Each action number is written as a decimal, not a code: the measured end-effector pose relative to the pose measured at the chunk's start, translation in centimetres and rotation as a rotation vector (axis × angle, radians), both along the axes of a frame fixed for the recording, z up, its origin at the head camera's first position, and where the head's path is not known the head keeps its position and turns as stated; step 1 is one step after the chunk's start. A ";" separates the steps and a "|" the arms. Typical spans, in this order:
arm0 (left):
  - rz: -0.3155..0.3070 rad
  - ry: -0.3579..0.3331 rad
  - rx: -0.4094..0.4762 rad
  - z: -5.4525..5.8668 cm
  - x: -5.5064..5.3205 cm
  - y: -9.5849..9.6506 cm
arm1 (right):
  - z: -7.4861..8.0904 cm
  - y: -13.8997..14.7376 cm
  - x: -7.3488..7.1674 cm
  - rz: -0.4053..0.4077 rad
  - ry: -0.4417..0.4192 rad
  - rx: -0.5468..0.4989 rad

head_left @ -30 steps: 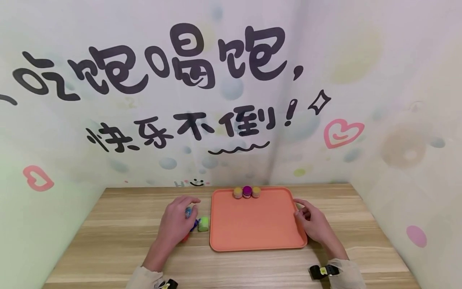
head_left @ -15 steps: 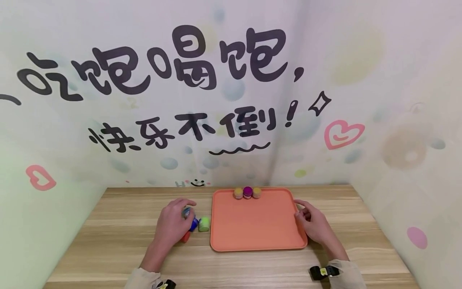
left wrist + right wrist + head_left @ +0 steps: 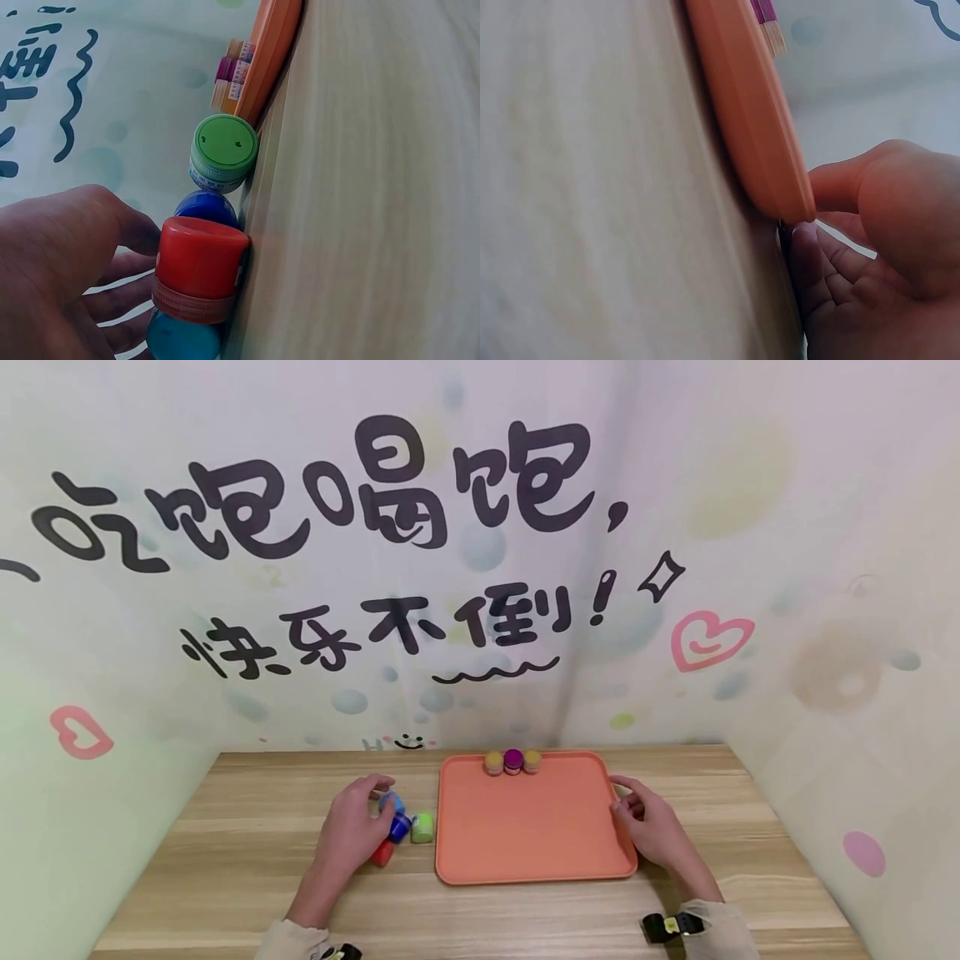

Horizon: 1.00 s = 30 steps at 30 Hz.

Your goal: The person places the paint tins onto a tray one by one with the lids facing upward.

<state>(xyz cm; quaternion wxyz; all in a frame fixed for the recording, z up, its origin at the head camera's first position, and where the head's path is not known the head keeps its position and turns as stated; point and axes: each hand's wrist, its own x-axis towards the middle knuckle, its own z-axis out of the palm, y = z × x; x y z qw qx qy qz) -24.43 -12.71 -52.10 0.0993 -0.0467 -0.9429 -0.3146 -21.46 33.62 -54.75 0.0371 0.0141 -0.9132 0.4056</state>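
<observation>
My left hand is beside a cluster of small lidded jars, left of the orange tray. Its thumb and forefinger are spread apart around a light blue jar. In the left wrist view, the loosely extended fingers pass behind the red jar. A dark blue jar leans at the thumb side, and a green jar stands nearest the tray. My right hand holds the tray's right rim, thumb over the edge; in the right wrist view its fingertips meet the tray's corner.
Three small jars line the tray's back edge: a purple-topped jar between two with yellowish tops. The wooden table reaches back to a printed wall, with more wall on both sides.
My left hand has drawn leftward and slightly toward me, so more of the dark blue and red jars shows. The right hand and the tray have stayed in place.
</observation>
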 end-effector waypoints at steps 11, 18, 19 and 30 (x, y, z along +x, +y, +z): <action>0.011 -0.056 0.040 -0.3 0.0 0.0 | 0.0 0.0 0.1 -0.003 0.000 0.007; 0.001 -0.062 0.072 -0.4 0.0 0.1 | -0.1 0.1 0.0 -0.008 -0.007 0.013; 0.001 -0.066 0.079 -0.4 0.0 0.1 | -0.1 0.1 -0.1 -0.010 -0.010 0.016; -0.039 0.008 0.099 -0.2 0.0 0.3 | -0.2 0.1 -0.2 -0.015 -0.023 0.022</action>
